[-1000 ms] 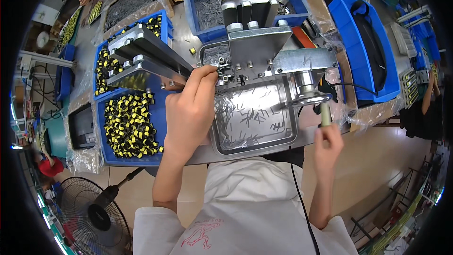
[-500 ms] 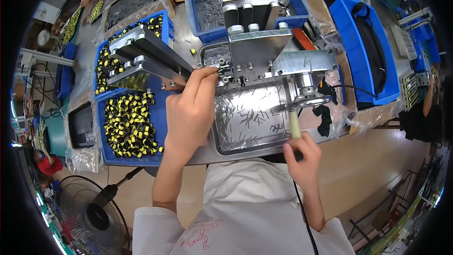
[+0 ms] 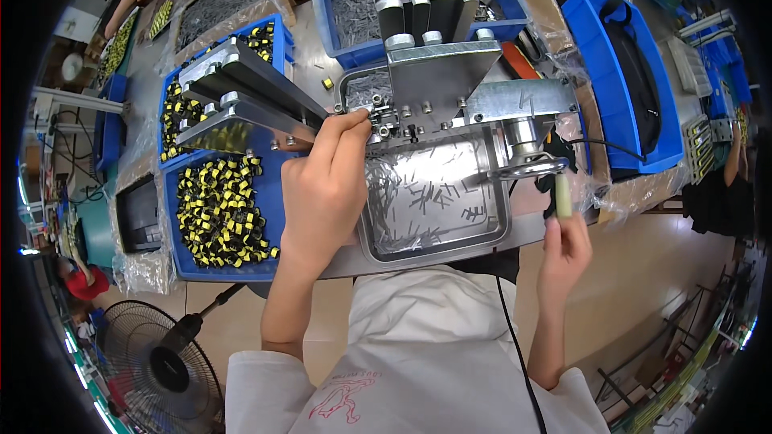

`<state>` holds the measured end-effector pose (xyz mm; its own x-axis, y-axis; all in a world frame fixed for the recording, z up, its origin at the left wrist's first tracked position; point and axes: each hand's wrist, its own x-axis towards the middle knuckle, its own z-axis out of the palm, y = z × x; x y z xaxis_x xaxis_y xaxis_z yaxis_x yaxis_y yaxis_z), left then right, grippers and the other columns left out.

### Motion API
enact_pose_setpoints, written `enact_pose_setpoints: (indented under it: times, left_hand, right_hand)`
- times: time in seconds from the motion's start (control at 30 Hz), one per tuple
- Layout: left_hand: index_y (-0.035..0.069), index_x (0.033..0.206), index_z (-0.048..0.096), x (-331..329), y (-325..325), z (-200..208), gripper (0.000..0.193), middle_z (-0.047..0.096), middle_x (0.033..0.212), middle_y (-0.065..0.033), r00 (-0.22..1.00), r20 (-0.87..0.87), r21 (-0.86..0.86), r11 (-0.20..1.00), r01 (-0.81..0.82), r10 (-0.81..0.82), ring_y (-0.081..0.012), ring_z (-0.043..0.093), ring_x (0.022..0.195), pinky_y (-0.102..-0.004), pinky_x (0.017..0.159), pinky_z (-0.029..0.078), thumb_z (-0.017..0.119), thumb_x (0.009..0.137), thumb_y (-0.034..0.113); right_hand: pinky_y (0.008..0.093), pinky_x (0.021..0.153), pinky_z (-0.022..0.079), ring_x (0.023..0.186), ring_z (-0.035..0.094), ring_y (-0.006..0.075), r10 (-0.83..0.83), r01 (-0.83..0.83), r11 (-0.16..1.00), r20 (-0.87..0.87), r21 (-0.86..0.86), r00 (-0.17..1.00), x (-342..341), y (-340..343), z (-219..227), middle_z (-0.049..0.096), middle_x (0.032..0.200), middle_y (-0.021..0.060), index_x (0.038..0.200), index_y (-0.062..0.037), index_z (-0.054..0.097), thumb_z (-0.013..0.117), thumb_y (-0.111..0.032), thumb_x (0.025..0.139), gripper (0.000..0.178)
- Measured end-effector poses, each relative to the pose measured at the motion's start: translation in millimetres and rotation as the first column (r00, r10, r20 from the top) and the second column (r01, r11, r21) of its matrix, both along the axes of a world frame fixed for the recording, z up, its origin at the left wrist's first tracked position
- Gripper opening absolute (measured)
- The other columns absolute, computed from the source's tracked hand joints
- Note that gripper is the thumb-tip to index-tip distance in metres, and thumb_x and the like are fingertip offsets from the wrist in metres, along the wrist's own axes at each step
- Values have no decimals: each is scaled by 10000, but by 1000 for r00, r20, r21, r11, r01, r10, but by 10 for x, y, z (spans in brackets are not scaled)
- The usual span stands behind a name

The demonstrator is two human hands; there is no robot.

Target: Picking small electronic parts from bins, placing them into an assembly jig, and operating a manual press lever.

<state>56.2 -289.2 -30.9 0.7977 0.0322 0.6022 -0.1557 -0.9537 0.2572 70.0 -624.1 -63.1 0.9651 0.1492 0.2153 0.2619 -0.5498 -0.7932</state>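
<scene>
Pressing its fingertips on a small part at the metal fixture (image 3: 450,104) in the frame's centre, the left hand (image 3: 326,185) seems to be loading, while the right hand (image 3: 565,245), clenched on the pale lever handle (image 3: 563,195) at right, probably must pull next.

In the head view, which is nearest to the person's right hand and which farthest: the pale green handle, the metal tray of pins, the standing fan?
From the right hand:
1. Pale green handle: gripped at the fingertips, just above the hand.
2. Metal tray of pins: to its left, at the bench edge.
3. Standing fan: far left, low on the floor.
</scene>
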Motion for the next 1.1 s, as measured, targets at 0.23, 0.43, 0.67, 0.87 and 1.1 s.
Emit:
enact_pose_setpoints:
  times: [0.23, 0.43, 0.67, 0.87, 1.1]
  left_hand:
    - [-28, 1049, 736, 11, -9, -21, 230, 765, 1098, -86, 1000, 7, -6, 1000, 9, -9, -236, 733, 677, -336, 546, 549, 721, 829, -90]
    - [-31, 1056, 738, 12, -17, -5, 241, 768, 1101, -92, 1000, 11, 4, 1000, 8, -8, -233, 736, 678, -332, 550, 552, 718, 824, -94]
    - [-29, 1062, 741, -6, 6, -31, 261, 773, 1116, -98, 1000, 18, 13, 1000, -1, 1, -227, 738, 665, -332, 555, 558, 708, 814, -100]
    - [-35, 1072, 745, 1, -26, -19, 275, 776, 1114, -103, 1000, -4, 10, 1000, -5, 5, -218, 727, 638, -324, 539, 548, 707, 809, -104]
    - [-54, 1080, 748, -25, 1, -47, 283, 775, 1128, -121, 1000, 5, 28, 1000, -11, 11, -201, 701, 601, -313, 521, 531, 714, 804, -105]
  right_hand:
    - [324, 610, 476, 654, 592, 190, 189, -189, 982, -95, 14, 977, -163, 316, 204, 638, 891, 99, 878, 28, 661, 702, -44, 987, 136]
    - [346, 609, 504, 688, 644, 213, -182, 191, 978, 101, -87, 978, -50, 146, -84, 633, 949, 113, 947, 33, 668, 686, -18, 983, 65]
    - [328, 604, 503, 663, 635, 197, 156, -154, 988, -82, 29, 984, -238, 379, 123, 624, 904, 112, 912, 32, 667, 727, -29, 970, 103]
    - [336, 645, 520, 728, 659, 196, -130, 117, 982, -77, -148, 989, 29, 110, -57, 663, 982, 124, 940, 30, 682, 740, -47, 976, 103]
    - [368, 713, 554, 862, 693, 257, 73, -77, 995, -60, -61, 996, -212, 213, 178, 673, 983, 152, 986, 15, 696, 720, -48, 979, 68]
